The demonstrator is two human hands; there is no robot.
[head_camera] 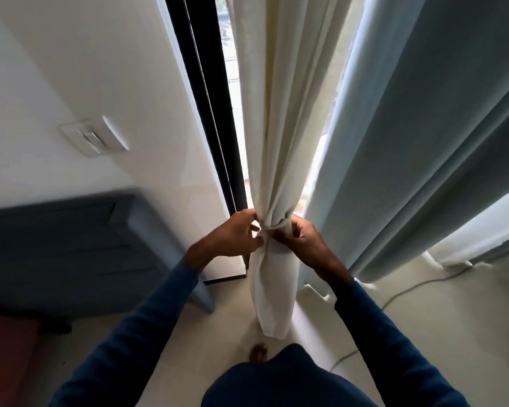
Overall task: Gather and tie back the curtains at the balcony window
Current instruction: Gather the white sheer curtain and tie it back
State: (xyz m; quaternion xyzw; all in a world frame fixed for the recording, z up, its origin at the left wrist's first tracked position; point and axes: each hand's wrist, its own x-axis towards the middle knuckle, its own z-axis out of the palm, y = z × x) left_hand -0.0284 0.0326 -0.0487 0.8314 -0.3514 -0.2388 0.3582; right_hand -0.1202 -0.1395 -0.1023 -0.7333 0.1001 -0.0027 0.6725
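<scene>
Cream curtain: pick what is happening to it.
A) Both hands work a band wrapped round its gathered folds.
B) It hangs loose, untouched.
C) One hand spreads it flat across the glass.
A: the left hand and right hand pinch the fabric band cinched round the bunched cream curtain.

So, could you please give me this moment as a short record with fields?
white curtain: gathered into one bundle, wrapped low down by a band
left hand: pinches the band from the left
right hand: pinches the band from the right
blue curtain: hangs loose on the right, not tied
switch: on the wall at left
cable: lies on the floor at right
</scene>
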